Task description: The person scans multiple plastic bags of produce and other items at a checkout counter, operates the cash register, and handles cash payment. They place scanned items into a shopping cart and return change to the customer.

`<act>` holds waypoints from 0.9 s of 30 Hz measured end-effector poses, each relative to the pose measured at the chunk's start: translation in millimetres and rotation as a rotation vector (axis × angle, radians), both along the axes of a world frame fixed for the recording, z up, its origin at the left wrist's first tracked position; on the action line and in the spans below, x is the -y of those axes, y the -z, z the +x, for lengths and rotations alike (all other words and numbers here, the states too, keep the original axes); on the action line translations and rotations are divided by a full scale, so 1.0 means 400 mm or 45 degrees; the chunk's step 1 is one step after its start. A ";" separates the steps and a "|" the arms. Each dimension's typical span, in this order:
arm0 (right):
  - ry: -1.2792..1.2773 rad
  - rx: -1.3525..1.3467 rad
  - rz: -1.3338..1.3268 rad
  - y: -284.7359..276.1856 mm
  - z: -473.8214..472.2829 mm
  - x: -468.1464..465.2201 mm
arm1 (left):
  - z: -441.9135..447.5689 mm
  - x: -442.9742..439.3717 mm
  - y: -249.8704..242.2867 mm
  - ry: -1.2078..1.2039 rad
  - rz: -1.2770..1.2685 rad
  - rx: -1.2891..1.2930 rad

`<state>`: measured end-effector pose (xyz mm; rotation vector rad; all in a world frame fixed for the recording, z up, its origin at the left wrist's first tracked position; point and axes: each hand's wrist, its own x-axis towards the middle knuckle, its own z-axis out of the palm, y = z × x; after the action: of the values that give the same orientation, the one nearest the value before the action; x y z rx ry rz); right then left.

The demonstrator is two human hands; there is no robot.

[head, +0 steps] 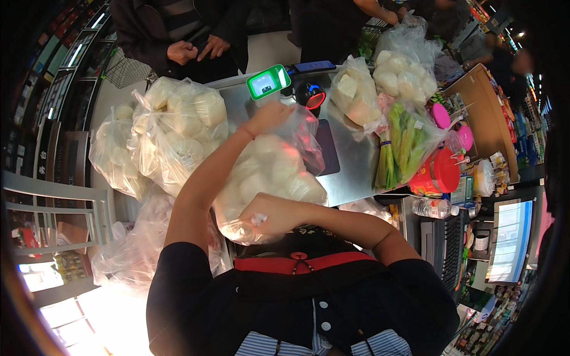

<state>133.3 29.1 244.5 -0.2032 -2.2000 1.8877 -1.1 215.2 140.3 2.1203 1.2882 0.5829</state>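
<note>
A clear plastic bag of round, pale buns point(276, 173) lies right before me on the metal counter point(356, 164). My right hand point(271, 213) grips its near end, where the plastic is bunched in the fingers. My left hand point(274, 116) is at its far end, beside loose plastic lit red; the fingers are blurred, so its hold is unclear. Just beyond stand a black scanner with a red-lit window point(315, 99) and a green-framed payment device point(268, 82). A dark flat pad point(327, 149) lies right of the bag.
Large bags of buns point(178, 129) stand at left. At right are more bagged pale food point(356, 91), bagged green vegetables point(403, 138), a red tub point(438, 171), a water bottle point(434, 208), a keyboard point(452, 249) and a monitor point(510, 240). People stand across the counter, near a wire cart point(127, 69).
</note>
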 end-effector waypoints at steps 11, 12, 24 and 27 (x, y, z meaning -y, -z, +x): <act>0.382 0.021 -0.588 0.053 0.096 -0.042 | -0.211 0.450 -0.075 -0.579 0.292 0.439; 0.397 0.039 -0.586 0.050 0.093 -0.043 | -0.200 0.474 -0.042 -0.694 0.288 0.487; 0.541 -0.015 -0.885 0.048 0.162 -0.057 | -0.145 0.684 0.311 -1.464 -0.041 -0.742; 0.554 -0.050 -0.895 0.051 0.176 -0.052 | -0.178 0.702 0.402 -1.610 0.540 -0.827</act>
<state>203.5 49.7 224.0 -0.6870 -1.2375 2.2612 -72.4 -65.7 -20.6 1.5617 3.1246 0.6820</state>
